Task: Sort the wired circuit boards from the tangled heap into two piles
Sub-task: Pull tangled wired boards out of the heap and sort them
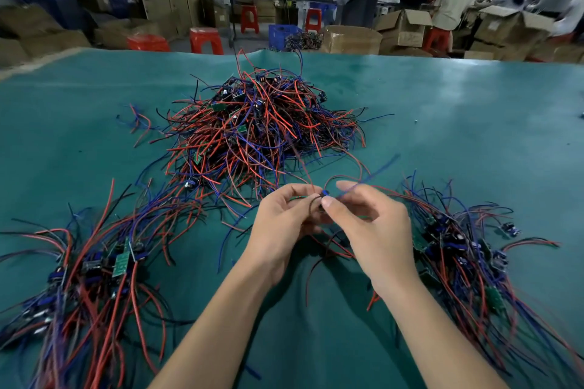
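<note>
Now we are holding one small wired board (322, 199) between both hands: the left hand (281, 221) and right hand (366, 224) are pinching it. The big heap (259, 126) is sitting at twelve o'clock. We should be pulling its wires loose slowly.

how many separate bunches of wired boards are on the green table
3: the tangled heap at centre back, a left pile and a right pile. Both hands hold one more board between them.
</note>
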A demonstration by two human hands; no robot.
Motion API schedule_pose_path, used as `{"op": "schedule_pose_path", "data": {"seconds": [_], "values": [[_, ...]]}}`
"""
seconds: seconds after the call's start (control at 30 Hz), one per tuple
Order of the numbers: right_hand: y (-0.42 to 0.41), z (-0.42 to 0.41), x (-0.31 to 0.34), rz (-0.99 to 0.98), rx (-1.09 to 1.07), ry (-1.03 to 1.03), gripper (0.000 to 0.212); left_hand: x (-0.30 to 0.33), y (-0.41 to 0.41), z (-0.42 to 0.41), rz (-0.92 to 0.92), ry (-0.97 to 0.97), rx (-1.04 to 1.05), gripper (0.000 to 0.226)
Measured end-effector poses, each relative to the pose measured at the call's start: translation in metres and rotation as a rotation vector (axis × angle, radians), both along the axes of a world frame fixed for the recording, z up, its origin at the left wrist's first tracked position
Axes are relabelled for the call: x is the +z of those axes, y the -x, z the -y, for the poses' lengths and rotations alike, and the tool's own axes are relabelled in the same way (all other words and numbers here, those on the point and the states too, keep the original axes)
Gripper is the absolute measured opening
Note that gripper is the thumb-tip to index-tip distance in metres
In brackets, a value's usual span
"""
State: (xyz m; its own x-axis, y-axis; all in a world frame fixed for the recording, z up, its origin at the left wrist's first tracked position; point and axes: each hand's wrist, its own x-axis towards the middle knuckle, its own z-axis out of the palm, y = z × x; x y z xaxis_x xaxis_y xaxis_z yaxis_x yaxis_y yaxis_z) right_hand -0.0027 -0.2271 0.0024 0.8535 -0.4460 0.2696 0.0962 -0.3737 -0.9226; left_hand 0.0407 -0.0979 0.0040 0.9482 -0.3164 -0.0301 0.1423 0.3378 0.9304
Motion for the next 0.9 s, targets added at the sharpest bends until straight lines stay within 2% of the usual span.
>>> {"op": "schedule_pose_path", "data": {"seconds": [0.07, 0.27, 0.4, 0.5, 0.53, 0.63, 0.73, 0.9], "values": [[-0.001, 0.000, 0.000, -0.005, 0.057, -0.052, 0.027, -0.001, 0.001, 0.001, 0.037, -0.029, -0.005, 0.010], [-0.004, 0.007, -0.007, 0.073, 0.094, -0.199, 0.012, -0.002, 0.002, 0.001, 0.069, -0.100, -0.029, 0.013], [-0.005, 0.010, -0.007, 0.129, 0.084, -0.213, 0.010, -0.001, 0.002, 0.003, 0.050, -0.079, -0.027, 0.029], [-0.007, 0.014, -0.006, 0.153, 0.078, -0.199, 0.019, -0.001, 0.003, 0.004, 0.031, -0.058, -0.037, 0.007], [-0.007, 0.016, -0.005, 0.162, 0.066, -0.209, 0.021, -0.001, 0.003, 0.004, 0.024, -0.056, -0.027, 0.006], [-0.008, 0.025, 0.000, 0.210, -0.010, -0.288, 0.026, 0.000, 0.003, 0.005, -0.003, -0.046, -0.019, 0.009], [-0.006, 0.035, 0.009, 0.252, -0.086, -0.394, 0.020, 0.002, 0.005, 0.005, -0.015, -0.033, -0.024, 0.012], [0.000, 0.061, 0.024, 0.454, -0.375, -0.714, 0.016, 0.004, 0.007, 0.003, -0.049, 0.050, -0.023, 0.010]]}}
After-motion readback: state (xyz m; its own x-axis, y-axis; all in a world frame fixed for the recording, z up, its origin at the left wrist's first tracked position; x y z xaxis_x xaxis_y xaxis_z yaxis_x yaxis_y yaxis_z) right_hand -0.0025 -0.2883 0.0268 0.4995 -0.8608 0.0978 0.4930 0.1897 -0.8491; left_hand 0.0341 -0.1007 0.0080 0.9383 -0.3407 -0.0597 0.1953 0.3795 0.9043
